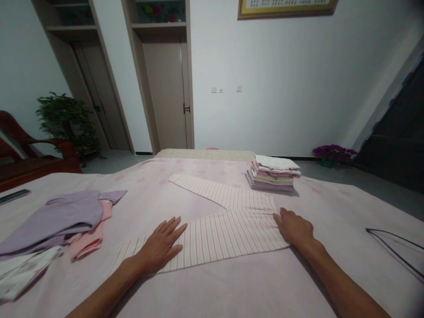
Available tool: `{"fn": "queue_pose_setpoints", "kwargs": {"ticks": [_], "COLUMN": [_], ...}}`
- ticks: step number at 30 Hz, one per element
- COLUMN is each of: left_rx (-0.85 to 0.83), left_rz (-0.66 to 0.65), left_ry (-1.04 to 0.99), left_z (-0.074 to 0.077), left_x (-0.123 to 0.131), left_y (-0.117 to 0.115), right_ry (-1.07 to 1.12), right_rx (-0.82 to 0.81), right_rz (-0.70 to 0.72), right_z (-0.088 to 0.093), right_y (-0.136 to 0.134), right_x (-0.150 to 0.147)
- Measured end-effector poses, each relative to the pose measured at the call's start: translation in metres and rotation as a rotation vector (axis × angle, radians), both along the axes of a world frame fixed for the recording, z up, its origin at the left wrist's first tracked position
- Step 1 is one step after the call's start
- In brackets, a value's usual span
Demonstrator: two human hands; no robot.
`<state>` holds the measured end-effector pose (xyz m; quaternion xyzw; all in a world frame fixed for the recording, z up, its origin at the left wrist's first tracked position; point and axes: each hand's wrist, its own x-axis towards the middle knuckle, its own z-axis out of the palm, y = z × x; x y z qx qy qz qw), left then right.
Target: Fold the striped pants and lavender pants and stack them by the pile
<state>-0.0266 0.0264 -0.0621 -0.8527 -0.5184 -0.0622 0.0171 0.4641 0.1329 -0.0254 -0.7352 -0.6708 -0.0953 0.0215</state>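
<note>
A pair of white trousers with pink stripes (215,238) lies spread on the bed, its legs angled apart toward the left and its waist end at the right. My left hand (162,245) rests flat on the nearer leg, fingers spread. At the waist end, my right hand (294,227) has its fingers bent and drawn together on the edge of the cloth. The exact grip of its fingertips is partly hidden. Beyond that hand stands a stack of folded clothes (273,173), white on top with pink, cream and purple layers below.
At the left lie a purple garment (73,214), a pink garment (88,240) and a white patterned one (26,269). A phone (15,196) is near the left edge. A dark thin wire loop (394,249) lies at the right on the pink bedsheet (232,293).
</note>
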Motion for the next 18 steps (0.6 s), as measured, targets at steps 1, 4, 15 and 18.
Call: {"fn": "queue_pose_setpoints", "kwargs": {"ticks": [1,4,15,18], "left_rx": [0.005,0.018,0.142,0.203], "left_rz": [-0.003,-0.017,0.050,0.119], "left_ry": [0.003,0.013,0.073,0.075], "left_z": [0.000,0.000,-0.005,-0.020], "left_x": [-0.003,-0.008,-0.066,-0.098], "left_y": [-0.001,-0.003,-0.023,-0.029], "right_ry": [-0.025,-0.048,0.052,0.061], "right_rx": [0.063,0.185,-0.021,-0.020], "right_rz": [0.031,0.239,0.386,0.356], "right_z": [0.001,-0.001,-0.043,-0.045], "right_y": [-0.002,-0.007,0.011,0.011], "right_x": [-0.006,-0.033,-0.023,-0.002]}}
